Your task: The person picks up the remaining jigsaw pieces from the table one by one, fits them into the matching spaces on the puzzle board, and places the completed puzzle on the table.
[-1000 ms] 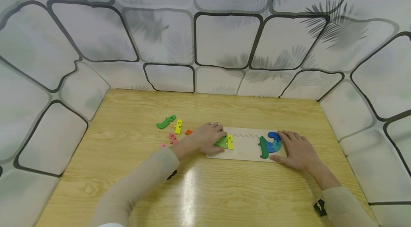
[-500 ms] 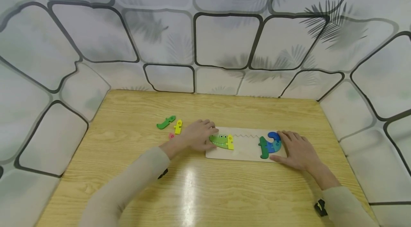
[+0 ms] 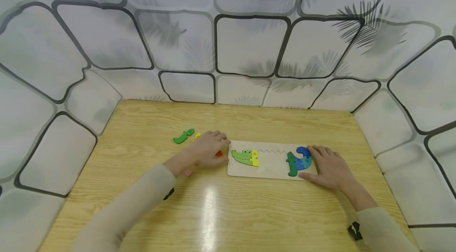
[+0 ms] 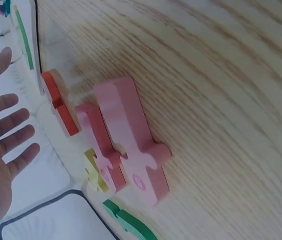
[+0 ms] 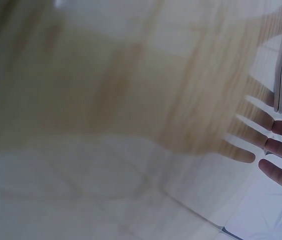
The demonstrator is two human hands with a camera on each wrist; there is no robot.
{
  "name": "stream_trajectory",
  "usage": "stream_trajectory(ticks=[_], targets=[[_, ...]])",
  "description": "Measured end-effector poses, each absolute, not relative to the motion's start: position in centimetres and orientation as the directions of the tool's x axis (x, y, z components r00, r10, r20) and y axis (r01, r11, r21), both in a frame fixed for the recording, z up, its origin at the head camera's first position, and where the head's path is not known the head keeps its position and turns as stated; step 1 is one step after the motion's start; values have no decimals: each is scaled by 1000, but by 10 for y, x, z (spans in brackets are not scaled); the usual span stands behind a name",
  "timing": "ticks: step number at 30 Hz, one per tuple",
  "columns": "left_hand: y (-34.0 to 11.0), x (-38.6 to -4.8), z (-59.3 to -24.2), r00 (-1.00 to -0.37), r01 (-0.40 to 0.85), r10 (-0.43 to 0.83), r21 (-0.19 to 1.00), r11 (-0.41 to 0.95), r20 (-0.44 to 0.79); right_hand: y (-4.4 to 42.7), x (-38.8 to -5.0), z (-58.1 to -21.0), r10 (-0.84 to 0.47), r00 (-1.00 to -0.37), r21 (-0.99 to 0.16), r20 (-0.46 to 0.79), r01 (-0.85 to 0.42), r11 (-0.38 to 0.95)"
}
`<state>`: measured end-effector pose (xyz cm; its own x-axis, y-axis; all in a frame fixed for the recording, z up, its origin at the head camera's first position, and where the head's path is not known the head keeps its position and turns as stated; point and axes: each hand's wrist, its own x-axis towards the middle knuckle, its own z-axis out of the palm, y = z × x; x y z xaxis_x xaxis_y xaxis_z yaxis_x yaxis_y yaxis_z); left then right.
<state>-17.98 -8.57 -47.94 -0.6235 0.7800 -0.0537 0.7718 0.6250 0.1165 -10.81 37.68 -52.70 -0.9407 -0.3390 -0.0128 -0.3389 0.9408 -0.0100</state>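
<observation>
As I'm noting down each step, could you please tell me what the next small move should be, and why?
Probably pinch the red piece with the left hand: it lies close to that open hand, and the middle of the board bears no pieces.

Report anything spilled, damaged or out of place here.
Nothing looks spilled or damaged. The pale rectangular puzzle board shows a gap between the green crocodile head and blue curled tail, while a curved green puzzle piece and a light pink puzzle piece lie off it; that seems simply unfinished.
</observation>
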Motion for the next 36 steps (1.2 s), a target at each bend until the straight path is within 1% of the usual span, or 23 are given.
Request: stream_trajectory(ticks=[5,9,16,21,25,28,32,36], targets=[[-96,-181,-479,-639,763,768,97,639,-31,376,-107,-527,-335,-942,-10,-15,-335,942],[-107,-184,-478,-652,757,758,85,648,16,376,-107,-527,-332,-943,-11,-15,-332,943],[-125,-188,-471,-707,704,707,88,705,-2,376,-108,-527,-330,-943,-3,-30,-330,944],[-142,-192,-468,-717,697,696,61,714,43,377,-110,-529,-332,-943,0,-30,-332,943],[-156,-197,-467,-743,670,669,49,741,38,377,-111,-531,-336,-941,2,-27,-336,942],[-164,-200,-466,-759,651,651,48,758,13,377,-111,-531,-335,-942,1,-26,-335,942],[-173,-202,-466,-771,635,637,58,770,-13,376,-109,-530,-330,-944,-1,-19,-330,944],[-179,-203,-469,-772,634,636,66,771,-13,376,-108,-528,-327,-945,-4,-15,-327,945]])
